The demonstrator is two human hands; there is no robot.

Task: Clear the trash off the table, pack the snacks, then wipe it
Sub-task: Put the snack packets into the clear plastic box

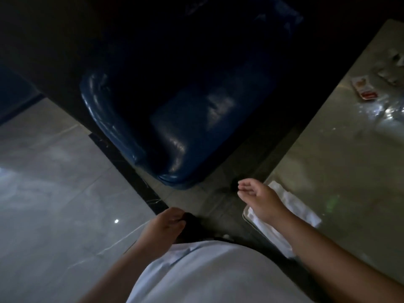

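Note:
The glass table (341,154) fills the right side of the dim view. A white cloth (295,206) lies on its near corner. My right hand (258,195) hovers just off that corner, above the cloth's edge, with its fingers loosely apart and nothing in them. A red and white snack packet (211,89) lies farther back on the table. Beyond it are crinkled clear wrappers (391,112) and several pale pieces (391,75) at the far right edge. My left hand (162,225) sits low by my waist with its fingers curled against something dark (192,226). I cannot tell whether it grips it.
A dark blue padded chair (166,132) stands straight ahead, close to the table's left edge. Grey floor tiles (54,182) with a black strip spread to the left. My white shirt (207,274) fills the bottom of the view.

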